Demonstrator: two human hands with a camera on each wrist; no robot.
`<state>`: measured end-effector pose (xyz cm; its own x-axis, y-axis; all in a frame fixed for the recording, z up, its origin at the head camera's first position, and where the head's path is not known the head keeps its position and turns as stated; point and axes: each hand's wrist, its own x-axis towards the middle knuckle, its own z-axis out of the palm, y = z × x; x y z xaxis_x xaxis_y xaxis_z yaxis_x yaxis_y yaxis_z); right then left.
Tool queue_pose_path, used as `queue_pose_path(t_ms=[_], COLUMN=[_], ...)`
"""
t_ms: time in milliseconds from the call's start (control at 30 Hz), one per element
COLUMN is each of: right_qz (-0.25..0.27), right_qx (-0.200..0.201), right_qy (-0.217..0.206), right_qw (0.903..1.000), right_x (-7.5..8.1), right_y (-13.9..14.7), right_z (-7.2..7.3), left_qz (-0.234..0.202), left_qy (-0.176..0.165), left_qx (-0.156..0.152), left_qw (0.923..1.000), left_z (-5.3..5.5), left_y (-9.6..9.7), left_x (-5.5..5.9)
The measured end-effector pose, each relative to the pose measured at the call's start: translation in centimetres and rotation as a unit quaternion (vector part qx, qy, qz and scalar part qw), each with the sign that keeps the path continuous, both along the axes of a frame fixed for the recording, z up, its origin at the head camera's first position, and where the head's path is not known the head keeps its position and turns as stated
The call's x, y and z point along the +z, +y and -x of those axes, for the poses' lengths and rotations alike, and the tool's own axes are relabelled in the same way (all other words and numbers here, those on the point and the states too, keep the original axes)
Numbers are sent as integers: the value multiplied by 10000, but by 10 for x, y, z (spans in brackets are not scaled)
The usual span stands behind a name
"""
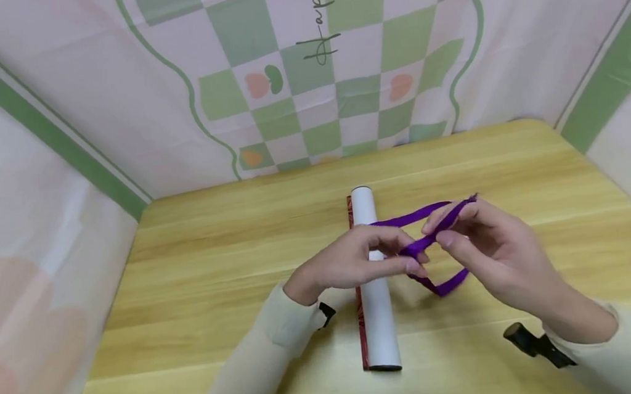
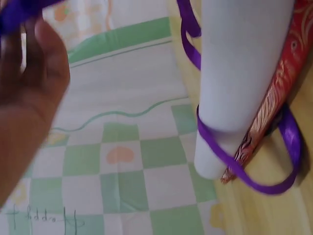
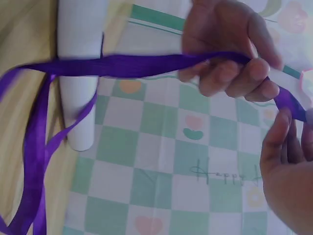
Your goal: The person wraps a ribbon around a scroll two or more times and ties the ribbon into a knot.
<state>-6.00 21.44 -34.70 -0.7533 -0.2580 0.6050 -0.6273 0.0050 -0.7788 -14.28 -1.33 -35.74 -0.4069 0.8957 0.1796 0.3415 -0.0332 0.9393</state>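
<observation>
A white roll (image 1: 378, 316) lies lengthwise on the table, with a red patterned strip (image 1: 362, 335) along its left side. Purple ribbon (image 1: 450, 286) loops about the roll and out to its right; in the left wrist view a ribbon loop (image 2: 222, 152) passes around roll and strip. Above the roll, my left hand (image 1: 362, 258) holds the ribbon between curled fingers and thumb. My right hand (image 1: 503, 253) pinches the ribbon close to its frayed end, to the right of the left hand. Fingers partly hide where the ribbon strands cross.
The wooden table (image 1: 199, 280) extends around the roll. A patterned cloth (image 1: 308, 98) hangs behind it and at both sides. Dark camera mounts (image 1: 535, 343) sit at the wrists, beside pale sleeves.
</observation>
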Motion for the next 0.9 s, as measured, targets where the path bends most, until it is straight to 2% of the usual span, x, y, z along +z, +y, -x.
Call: queue_pose_path(t_ms=[33,100,167,267,367,400,467,533,633,700,767,867,900], right_qz=[-67,-286,-677,-1633,-2503,-2805,-3343,-3880,-4477,-4748,-4929,-5134,-5206], right_qx=[-209,-596,-891,-1169,-695,-504,-50,210,248,178,125,109,126], right_qy=[-87,-135,-60,250,604,745,1082,1484,1996,2189,2347,2585,2656], right_qw=[9997,9977,9937,9793,9638,9556,9362,9094,8713,8522,8378,8182,8113], right_x=[-1,-6,-12,-24,-38,-43,-54,-62,-72,-75,-78,-83,-84], right_y=[-2,-6,-8,-9,-12,-14,-17,-22,-28,-31,-33,-37,-39], right_z=[1,4,5,4,2,0,-2,-6,-10,-11,-11,-11,-11], left_qz=[-156,-270,-354,-442,-577,-633,-752,-865,-847,-731,-490,81,366], left_qy=[-121,-241,-340,-589,-956,-1134,-1568,-2061,-2561,-2678,-2623,-2332,-2122], left_qx=[262,1002,1774,2792,3561,3773,4120,4366,4647,4787,4966,5207,5300], left_qw=[9995,9943,9829,9574,9278,9169,8944,8714,8434,8329,8260,8213,8202], left_z=[1,3,8,18,31,36,44,52,63,69,74,81,82], left_y=[-1,-7,-14,-25,-37,-41,-49,-58,-73,-84,-94,-108,-112], left_x=[0,0,1,3,4,3,1,-3,-8,-12,-16,-23,-25])
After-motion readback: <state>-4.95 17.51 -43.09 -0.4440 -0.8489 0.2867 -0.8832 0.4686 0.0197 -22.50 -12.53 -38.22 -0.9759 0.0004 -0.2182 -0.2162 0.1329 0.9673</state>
